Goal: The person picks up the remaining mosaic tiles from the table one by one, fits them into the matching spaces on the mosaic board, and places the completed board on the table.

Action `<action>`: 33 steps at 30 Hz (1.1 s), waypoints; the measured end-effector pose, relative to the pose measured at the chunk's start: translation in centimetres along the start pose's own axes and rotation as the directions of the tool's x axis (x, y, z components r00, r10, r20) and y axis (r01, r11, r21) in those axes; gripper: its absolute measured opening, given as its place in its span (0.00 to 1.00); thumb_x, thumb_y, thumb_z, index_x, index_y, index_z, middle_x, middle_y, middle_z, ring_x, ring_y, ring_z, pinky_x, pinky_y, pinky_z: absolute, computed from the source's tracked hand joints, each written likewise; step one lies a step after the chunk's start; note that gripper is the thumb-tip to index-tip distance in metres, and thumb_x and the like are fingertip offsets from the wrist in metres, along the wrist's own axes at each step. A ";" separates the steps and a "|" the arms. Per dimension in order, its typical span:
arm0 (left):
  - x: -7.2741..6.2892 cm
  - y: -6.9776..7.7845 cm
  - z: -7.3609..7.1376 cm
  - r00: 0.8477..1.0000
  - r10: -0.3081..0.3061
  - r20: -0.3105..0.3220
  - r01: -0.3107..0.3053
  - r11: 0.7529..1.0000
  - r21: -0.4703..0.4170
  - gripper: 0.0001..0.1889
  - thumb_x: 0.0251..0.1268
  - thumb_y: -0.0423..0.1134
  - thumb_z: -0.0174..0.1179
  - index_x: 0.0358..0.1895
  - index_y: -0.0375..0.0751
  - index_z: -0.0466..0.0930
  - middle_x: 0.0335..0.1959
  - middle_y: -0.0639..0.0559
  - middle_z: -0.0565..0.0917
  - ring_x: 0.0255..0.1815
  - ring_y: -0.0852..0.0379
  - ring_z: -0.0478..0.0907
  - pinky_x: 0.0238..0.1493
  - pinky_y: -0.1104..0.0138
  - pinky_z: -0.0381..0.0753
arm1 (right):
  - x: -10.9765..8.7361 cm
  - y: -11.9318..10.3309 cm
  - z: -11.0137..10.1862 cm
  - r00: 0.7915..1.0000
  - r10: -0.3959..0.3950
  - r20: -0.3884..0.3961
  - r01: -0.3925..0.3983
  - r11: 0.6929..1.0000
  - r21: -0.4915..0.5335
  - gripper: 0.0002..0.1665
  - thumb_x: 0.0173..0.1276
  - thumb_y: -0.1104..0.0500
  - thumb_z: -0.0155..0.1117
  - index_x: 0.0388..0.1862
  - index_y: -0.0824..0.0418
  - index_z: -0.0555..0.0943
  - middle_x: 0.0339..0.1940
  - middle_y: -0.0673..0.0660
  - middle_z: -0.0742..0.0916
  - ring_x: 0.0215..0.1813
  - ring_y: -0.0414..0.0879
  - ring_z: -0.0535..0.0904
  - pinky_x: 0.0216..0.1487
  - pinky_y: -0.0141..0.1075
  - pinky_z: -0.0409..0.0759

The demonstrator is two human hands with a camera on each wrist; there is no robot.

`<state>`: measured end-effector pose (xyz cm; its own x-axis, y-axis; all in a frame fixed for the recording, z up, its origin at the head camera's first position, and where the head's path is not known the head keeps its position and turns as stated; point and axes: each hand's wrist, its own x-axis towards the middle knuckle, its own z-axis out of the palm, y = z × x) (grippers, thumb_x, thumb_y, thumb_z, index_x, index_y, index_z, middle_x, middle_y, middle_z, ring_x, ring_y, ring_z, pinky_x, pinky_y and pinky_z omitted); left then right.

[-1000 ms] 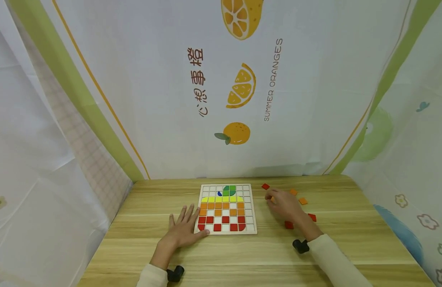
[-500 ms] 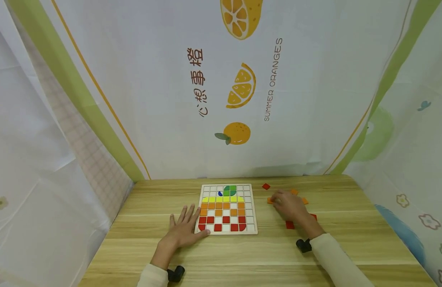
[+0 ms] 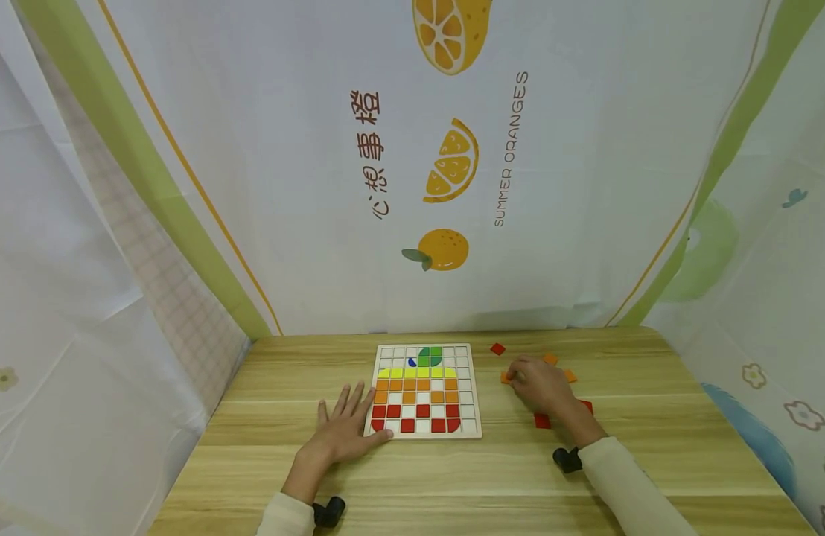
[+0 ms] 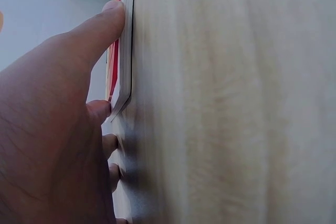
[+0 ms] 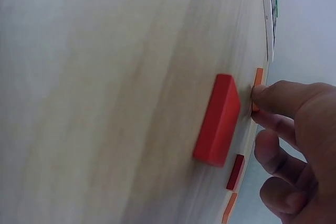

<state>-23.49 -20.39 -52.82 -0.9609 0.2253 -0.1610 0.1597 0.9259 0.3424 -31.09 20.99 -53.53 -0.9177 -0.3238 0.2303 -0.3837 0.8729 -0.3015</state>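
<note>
We see the left hand [image 3: 343, 434] with fingers spread nearly straight, thumb and index touching the board [image 3: 467, 400], which lies flat on the table [image 3: 412, 487]. To its right, we see the right hand [image 3: 541, 383], fingers curled, pinching an orange tile [image 5: 258, 77] (a red tile [image 5: 216, 121] lies nearer the wrist).

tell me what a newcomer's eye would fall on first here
Probably the printed oranges down the middle of the white cloth behind the table. Next might come the board of bright tiles, with the left hand at its left edge. To its right, the right hand pinches an orange tile, with loose red tiles nearby.
</note>
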 end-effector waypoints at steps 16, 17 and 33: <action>0.1 -0.2 0.1 1.000 0.004 -0.004 -0.004 1.000 0.000 0.53 0.71 0.75 0.55 0.88 0.48 0.51 0.90 0.43 0.47 0.91 0.35 0.39 0.80 0.24 0.33 | -0.2 -0.3 -0.2 1.000 -0.008 -0.025 0.008 1.000 0.006 0.03 0.68 0.60 0.76 0.40 0.54 0.90 0.51 0.54 0.90 0.35 0.46 0.84 0.26 0.35 0.78; 0.1 -0.2 0.1 1.000 0.004 -0.003 -0.004 1.000 -0.001 0.53 0.71 0.75 0.56 0.88 0.48 0.51 0.90 0.43 0.47 0.91 0.35 0.39 0.80 0.24 0.33 | -0.2 -0.3 -0.2 1.000 -0.006 -0.021 0.006 1.000 0.008 0.03 0.69 0.60 0.75 0.40 0.54 0.90 0.51 0.54 0.90 0.35 0.46 0.84 0.25 0.35 0.78; 0.2 -0.3 0.2 1.000 0.010 -0.007 -0.010 1.000 -0.030 0.53 0.70 0.75 0.56 0.88 0.47 0.51 0.90 0.42 0.48 0.91 0.35 0.39 0.80 0.24 0.31 | -0.1 -0.8 -0.3 0.998 -0.032 -0.047 0.034 0.999 0.031 0.04 0.67 0.59 0.78 0.40 0.53 0.91 0.54 0.55 0.91 0.23 0.38 0.72 0.20 0.31 0.69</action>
<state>-23.66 -20.58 -53.17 -0.9608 0.2324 -0.1511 0.1627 0.9141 0.3714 -30.67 20.45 -53.04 -0.8990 -0.3343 0.2828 -0.4173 0.8498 -0.3222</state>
